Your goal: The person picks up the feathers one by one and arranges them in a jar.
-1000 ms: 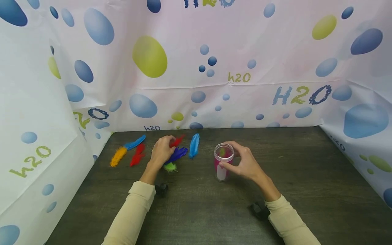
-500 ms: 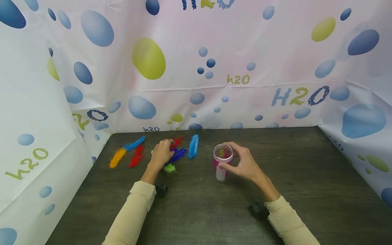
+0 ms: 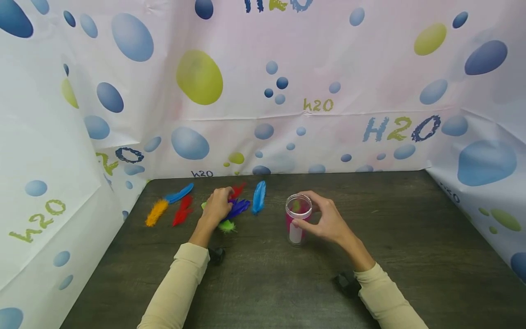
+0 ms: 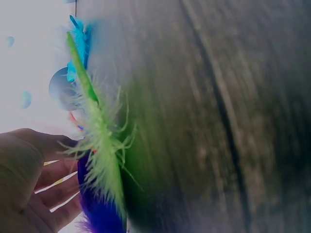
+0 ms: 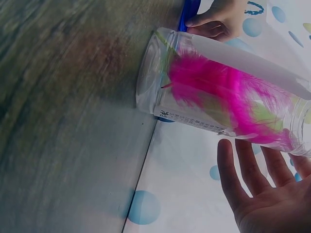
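My left hand pinches a dark blue-purple feather lying on the table among other feathers. In the left wrist view its fingers reach behind that purple feather, partly hidden by a green feather close to the camera. A red feather lies just beyond the fingertips. My right hand holds an upright clear jar between thumb and fingers. In the right wrist view the lidless jar contains bright pink feathers and some green; its open mouth is at the frame's right edge.
Left of my left hand lie an orange feather, a blue feather and a red feather. Another light blue feather lies between the hands. A printed white sheet walls the dark wooden table at the back and sides.
The head view shifts slightly. My left hand stays at the purple feather with barely any finger movement, and the right hand keeps holding the jar in place.
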### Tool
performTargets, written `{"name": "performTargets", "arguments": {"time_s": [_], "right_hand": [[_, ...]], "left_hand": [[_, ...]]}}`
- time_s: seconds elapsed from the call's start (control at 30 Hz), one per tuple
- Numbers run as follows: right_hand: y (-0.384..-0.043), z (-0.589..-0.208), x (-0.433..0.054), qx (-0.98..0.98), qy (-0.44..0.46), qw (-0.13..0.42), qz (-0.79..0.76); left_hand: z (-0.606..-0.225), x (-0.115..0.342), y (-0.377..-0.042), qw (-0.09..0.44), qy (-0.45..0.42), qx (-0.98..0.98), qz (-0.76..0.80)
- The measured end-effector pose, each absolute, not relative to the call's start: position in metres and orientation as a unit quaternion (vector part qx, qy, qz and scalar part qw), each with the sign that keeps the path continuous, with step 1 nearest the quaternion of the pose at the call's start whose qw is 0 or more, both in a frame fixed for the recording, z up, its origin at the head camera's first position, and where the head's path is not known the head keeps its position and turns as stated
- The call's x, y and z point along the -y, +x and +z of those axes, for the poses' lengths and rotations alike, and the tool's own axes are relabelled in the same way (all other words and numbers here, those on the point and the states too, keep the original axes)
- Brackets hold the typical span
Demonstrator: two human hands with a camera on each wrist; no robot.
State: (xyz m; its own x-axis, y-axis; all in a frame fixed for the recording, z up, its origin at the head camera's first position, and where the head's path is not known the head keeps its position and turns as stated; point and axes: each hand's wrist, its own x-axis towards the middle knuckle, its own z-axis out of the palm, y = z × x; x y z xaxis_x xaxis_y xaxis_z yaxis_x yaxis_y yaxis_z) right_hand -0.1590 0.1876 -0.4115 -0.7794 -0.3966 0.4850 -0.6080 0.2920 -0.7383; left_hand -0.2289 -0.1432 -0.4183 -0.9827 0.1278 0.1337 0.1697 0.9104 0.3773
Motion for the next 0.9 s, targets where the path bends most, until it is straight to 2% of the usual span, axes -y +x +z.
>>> {"name": "performTargets", "arguments": {"time_s": [0.9], "right_hand": [[-0.159,-0.4135,-0.1864,0.794,0.322,0.114,0.503]], "left_hand": [[-0.4159,0.1493,-0.2231,0.134,-0.064,0.973,-0.177]]}}
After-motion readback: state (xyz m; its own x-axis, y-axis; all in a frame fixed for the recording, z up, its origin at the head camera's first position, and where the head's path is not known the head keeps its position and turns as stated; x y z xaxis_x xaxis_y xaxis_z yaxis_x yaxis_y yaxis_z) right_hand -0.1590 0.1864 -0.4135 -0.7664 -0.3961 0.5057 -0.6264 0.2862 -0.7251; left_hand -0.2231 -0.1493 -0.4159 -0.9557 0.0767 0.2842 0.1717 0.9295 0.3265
